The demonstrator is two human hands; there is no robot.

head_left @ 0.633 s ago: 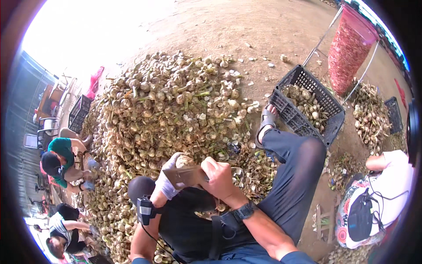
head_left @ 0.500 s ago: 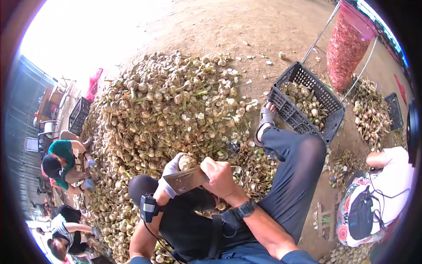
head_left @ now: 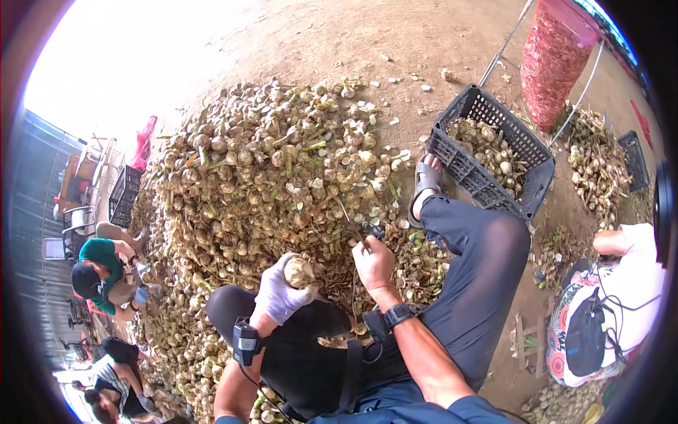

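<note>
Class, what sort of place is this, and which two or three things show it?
Probably a produce-handling yard or open shed: there is a great heap of garlic-like bulbs, a black crate holding more, and a blade in the person's right hand.

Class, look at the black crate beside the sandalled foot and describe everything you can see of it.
The crate is black, open-topped and box-shaped, apparently of rigid plastic. Many small holes and slots pierce its walls. It stands on the brown floor, set at an angle in the view, just beyond the person's right knee. Garlic bulbs, pale and brownish, lie inside it, with the upper walls bare. Whether the sandal beside it touches it is unclear.
</note>
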